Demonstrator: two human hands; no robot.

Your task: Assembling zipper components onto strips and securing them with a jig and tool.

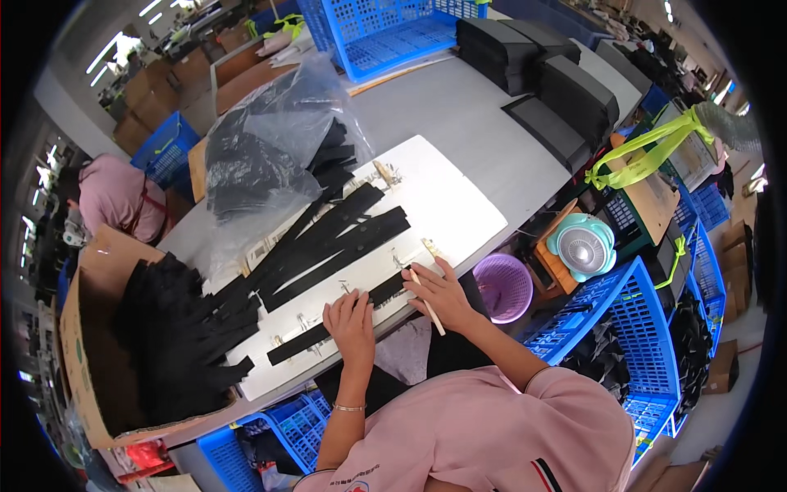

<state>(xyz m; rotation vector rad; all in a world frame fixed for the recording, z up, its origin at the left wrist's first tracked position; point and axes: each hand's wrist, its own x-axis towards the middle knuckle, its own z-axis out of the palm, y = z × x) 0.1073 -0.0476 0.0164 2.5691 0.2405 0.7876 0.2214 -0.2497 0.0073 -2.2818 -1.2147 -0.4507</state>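
A narrow black fabric strip (297, 344) lies along the near edge of a white board (463, 197). My left hand (352, 326) rests on the strip with its fingers laid out flat, pressing it to the board. Near the strip's right end, my right hand (443, 300) grips a thin pale pencil-like stick (434, 318), which slants back toward me. Its upper tip is by the strip; whether it touches cannot be made out. Farther up the board, several loose black strips (352, 244) lie fanned out. Small metal and tape-like pieces are fixed along the board's edges.
A cardboard box (74, 344) heaped with black strips stands at left, a clear plastic bag (262, 139) behind the board. Black panel stacks (574, 90) and a blue crate (393, 41) are at the far side. A purple basket (502, 289) and teal fan (582, 246) are at right.
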